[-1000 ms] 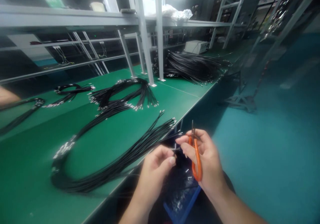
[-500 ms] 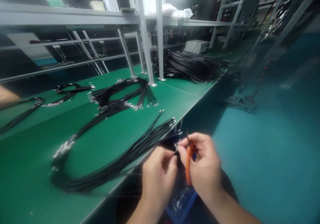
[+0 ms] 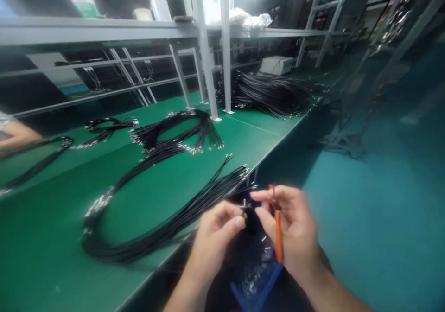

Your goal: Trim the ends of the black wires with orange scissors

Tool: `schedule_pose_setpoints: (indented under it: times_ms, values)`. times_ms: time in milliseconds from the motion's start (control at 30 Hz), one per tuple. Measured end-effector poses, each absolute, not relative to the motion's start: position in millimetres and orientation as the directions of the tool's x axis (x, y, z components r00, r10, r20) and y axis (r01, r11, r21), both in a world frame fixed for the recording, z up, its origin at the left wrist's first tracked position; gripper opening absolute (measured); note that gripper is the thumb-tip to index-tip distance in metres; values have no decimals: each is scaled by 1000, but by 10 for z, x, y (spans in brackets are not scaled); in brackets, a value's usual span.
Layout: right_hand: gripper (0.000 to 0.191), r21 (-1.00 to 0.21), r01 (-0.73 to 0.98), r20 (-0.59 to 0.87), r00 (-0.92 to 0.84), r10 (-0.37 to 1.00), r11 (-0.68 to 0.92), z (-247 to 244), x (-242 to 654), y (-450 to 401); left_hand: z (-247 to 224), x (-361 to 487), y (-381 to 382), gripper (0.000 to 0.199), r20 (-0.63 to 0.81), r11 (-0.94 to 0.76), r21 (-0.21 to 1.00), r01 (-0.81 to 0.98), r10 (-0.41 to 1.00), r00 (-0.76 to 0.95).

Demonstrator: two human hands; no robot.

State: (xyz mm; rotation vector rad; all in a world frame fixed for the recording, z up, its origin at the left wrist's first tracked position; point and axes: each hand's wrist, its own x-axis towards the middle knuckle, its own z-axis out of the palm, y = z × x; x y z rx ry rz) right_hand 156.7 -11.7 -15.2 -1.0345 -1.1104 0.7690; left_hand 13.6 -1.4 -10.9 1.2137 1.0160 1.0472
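My left hand (image 3: 220, 226) pinches the end of a thin black cable (image 3: 244, 205) between thumb and fingers; small silvery strands or tips stick out there. In my right hand (image 3: 295, 228) lies a slim orange-handled hand tool (image 3: 278, 238) with dark metal in its middle; blur hides its exact kind. The right thumb and forefinger are apart, close beside the cable end. A thick bundle of black cables (image 3: 139, 247) with silvery ends curves over the green table (image 3: 146, 210) to the left of my hands. Below them is a blue bin (image 3: 269, 286) holding small shiny clear bits.
More cable bundles lie on the table, a coiled one (image 3: 167, 126) and a large pile (image 3: 271, 94) by a pale box (image 3: 277, 65). Metal posts (image 3: 225, 57) hold a shelf (image 3: 104, 30). Another person's arm (image 3: 21, 133) rests at the far left.
My right hand has drawn back right from the cable end, its thumb and forefinger parting and the orange tool shifting with it. Small pale bits now show above the blue bin. The view has shifted slightly.
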Motion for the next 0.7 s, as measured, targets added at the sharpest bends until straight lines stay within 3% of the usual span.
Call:
schedule_pose_setpoints:
  times_ms: [133, 300, 433, 500, 567, 700]
  values:
    - [31, -936, 8, 350, 98, 931, 351, -131, 1572, -89, -117, 130, -16, 20, -34, 58, 994, -92, 969, 245]
    - [23, -902, 128, 428, 139, 893, 412, -226, 1564, -81, -85, 124, -43, 18, -23, 52, 993, -109, 967, 255]
    - [30, -757, 364, 621, 141, 771, 543, -302, 1569, -115, -55, 146, -113, 7, 104, -124, 985, 123, 983, 154]
    - [33, -704, 414, 675, 138, 725, 577, -324, 1556, -118, -55, 165, -155, 16, 303, -304, 889, 343, 951, 58]
    - [33, -679, 427, 702, 142, 697, 597, -339, 1538, -116, -66, 185, -193, 28, 507, -446, 712, 542, 861, 43]
    - [23, -806, 301, 578, 210, 788, 511, -388, 1551, -133, -95, 220, -244, 30, 678, -553, 394, 734, 714, 174]
